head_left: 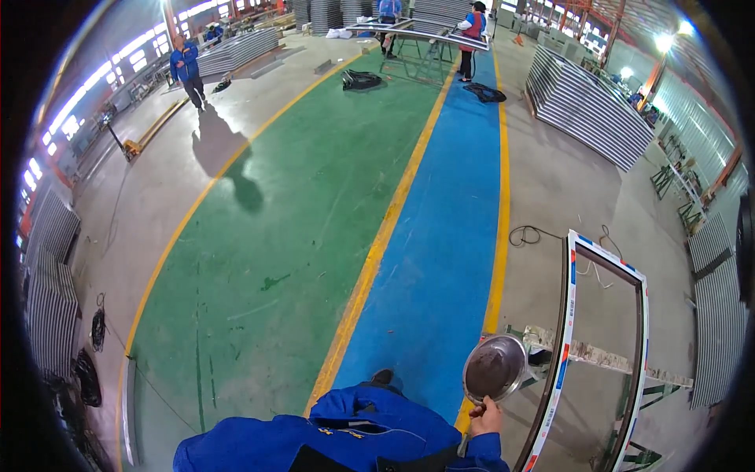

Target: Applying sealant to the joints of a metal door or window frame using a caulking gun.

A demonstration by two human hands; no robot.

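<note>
My right hand [485, 417] grips the rim of a round metal bowl [494, 367] with dark residue inside, held up just left of a white-and-dark window frame [560, 354] that lies on a metal trestle stand [605, 359]. My blue sleeve [354, 436] fills the lower middle. My left hand is out of sight.
The floor has a green lane [299, 220], a blue lane [440, 252] and yellow lines. Stacks of frames [582, 102] stand at right and left. A person in blue [189, 71] walks far left; two people work at a distant table [429, 35]. A cable [527, 234] lies near the frame.
</note>
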